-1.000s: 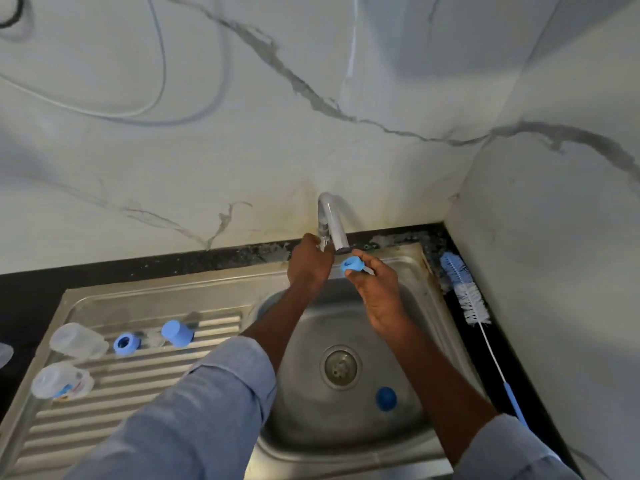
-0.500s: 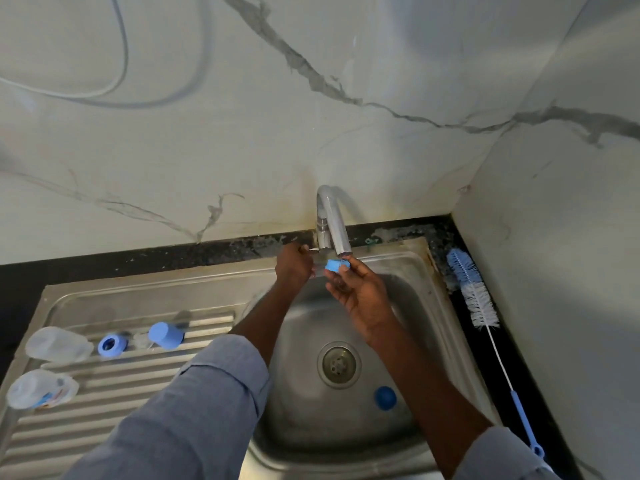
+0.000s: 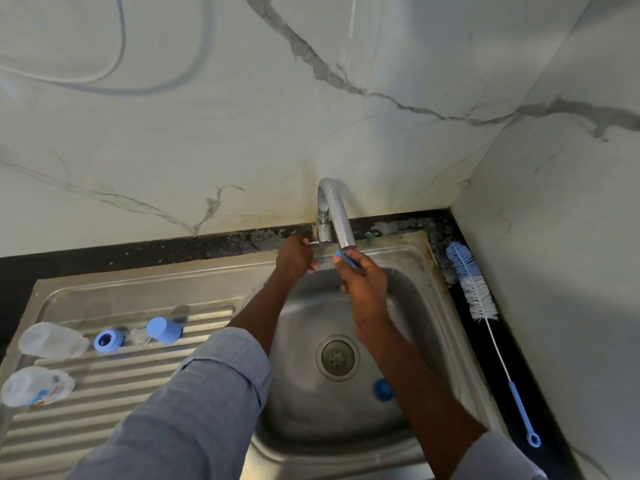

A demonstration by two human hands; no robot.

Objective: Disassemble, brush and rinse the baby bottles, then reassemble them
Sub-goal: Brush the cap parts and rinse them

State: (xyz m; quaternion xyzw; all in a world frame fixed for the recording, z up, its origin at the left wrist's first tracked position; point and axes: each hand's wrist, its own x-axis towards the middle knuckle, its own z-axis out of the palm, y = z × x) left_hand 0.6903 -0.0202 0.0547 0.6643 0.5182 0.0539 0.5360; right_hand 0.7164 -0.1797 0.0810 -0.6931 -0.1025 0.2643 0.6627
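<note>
A: Start at the left. What lies on the drainboard?

B: Two clear bottle bodies on their sides at the far left edge: the farther bottle [image 3: 52,341] and, nearer the camera, the nearer bottle [image 3: 36,387], which carries coloured print. Right of the farther one stands a blue ring [image 3: 108,341], then a clear teat [image 3: 140,336], then a blue cap [image 3: 163,329]. All rest on the ribbed drainboard [image 3: 104,393] of the steel sink.

A: The left hand?

B: The left hand [image 3: 294,256] reaches to the far rim. Its grip is curled at the tap lever [image 3: 316,242], fingers touching the lever; how tightly it closes I cannot tell.

A: And the right?

B: The right hand [image 3: 363,284] is just beside the left, directly beneath the spout of the tap [image 3: 337,216]. Its grip is closed, fingertips pinching a small blue part [image 3: 346,258] right at the spout mouth. Whether water runs cannot be determined.

A: The basin?

B: The drain [image 3: 337,357] sits at the centre of the basin [image 3: 426,306]; a second blue piece [image 3: 382,389] lies near it, toward the right.

A: Further right?

B: A bottle brush [image 3: 479,296] lies on the dark surface [image 3: 519,375] between sink and wall, bristles far, blue handle near.
</note>
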